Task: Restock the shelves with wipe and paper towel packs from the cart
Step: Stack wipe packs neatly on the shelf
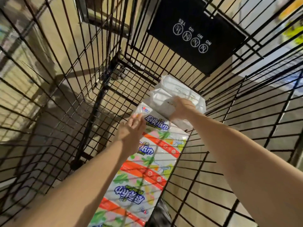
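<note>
— Reaching in from the near edge, two bare forearms go down into the black wire cart [68,89]. What lies closest under them?

— The paper towel pack [147,169]. It is long and printed (blue lettering, orange bands, green leaves). It lies flat on the cart's bottom, close along the right wire wall, running from near to far.

— And the left hand [131,131]?

— It is at that pack's left edge, toward its far end. The fingers are almost straight and slightly spread, with the tips against the wrapper. It holds nothing.

— The right hand [180,107]?

— Farther in and to the right. It comes down on a white wipe pack [162,102] that sits on the far end of the paper towel pack. The fingers are curled over the pack and grip it, though blur hides where the thumb lies.

— Anything beyond that?

— A second white pack [178,86] lies just behind the first and touches it, close to the cart's far wall. Higher on that wall hangs a black panel [196,35] with four white crossed-out circles. A tan floor [255,122] shows through the wires.
</note>
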